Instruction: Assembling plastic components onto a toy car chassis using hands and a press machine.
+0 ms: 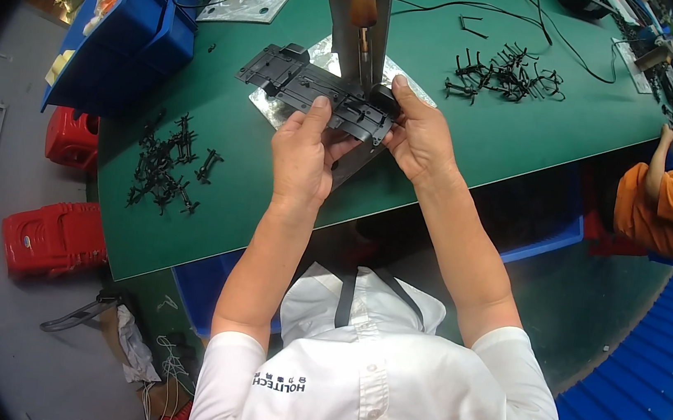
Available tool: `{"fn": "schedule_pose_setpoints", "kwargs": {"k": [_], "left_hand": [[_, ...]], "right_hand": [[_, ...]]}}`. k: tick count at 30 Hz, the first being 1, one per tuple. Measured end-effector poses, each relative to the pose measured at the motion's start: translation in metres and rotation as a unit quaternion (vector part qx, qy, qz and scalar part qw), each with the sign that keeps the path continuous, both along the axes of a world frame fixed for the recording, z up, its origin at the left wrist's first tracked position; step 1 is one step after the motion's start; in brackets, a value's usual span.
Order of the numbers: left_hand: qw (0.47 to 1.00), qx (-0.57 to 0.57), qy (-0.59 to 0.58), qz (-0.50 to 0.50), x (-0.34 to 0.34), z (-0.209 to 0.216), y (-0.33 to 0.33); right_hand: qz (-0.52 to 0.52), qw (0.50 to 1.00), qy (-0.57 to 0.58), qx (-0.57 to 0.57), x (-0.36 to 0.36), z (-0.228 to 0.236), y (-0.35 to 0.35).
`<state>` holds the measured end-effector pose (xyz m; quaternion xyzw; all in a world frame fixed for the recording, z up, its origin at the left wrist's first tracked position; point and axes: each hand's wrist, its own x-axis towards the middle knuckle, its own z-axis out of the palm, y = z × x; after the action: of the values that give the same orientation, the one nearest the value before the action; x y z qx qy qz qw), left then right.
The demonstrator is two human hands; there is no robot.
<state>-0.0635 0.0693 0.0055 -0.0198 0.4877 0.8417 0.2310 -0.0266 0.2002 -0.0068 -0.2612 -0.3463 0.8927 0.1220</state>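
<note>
A flat black plastic chassis plate (305, 84) is gripped between my two hands, tilted down toward the right. My left hand (303, 150) has its thumb on top near the plate's front edge, its fingers underneath. With thumb and fingers, my right hand (426, 134) pinches the plate's right end. Just above that end stands a bench-mounted tool with a narrow metal tip (364, 47); whether it touches the plate I cannot tell. Under the plate lies a shiny metal base plate (265, 108).
Black axle-like parts (161, 165) are heaped at left on the green table (210, 225); thin black bent parts (508, 74) lie at right. A blue bin (136, 42) stands far left, red stools (55, 238) beside the table. Cables cross the back. Another person (661, 205) sits at right.
</note>
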Motion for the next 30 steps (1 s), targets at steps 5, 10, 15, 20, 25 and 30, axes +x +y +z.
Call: {"fn": "schedule_pose_setpoints", "kwargs": {"k": [5,10,15,20,25,30], "left_hand": [[1.0,0.0,-0.001,0.002,0.0001,0.0016,0.0009],[1.0,0.007,-0.003,0.001,0.0009,0.0019,0.0012],[1.0,0.008,-0.001,0.001,0.0011,0.0006,0.0002],[1.0,0.012,-0.004,0.001,0.0013,0.0014,0.0009],[1.0,0.014,-0.005,-0.005,0.0002,-0.0007,0.0003],[1.0,0.019,-0.014,-0.014,0.0027,-0.0018,0.0023]], "right_hand": [[0.005,1.0,0.014,-0.001,-0.0001,-0.0015,0.0014],[0.006,1.0,0.02,0.001,0.0012,-0.0025,0.0021],[0.012,1.0,0.022,0.003,0.0034,-0.0013,0.0013],[0.018,1.0,0.023,0.006,0.0043,0.0001,0.0015],[0.006,1.0,0.006,-0.012,0.0047,0.0039,-0.0006],[0.005,1.0,0.006,-0.012,0.0067,-0.0031,0.0022]]}}
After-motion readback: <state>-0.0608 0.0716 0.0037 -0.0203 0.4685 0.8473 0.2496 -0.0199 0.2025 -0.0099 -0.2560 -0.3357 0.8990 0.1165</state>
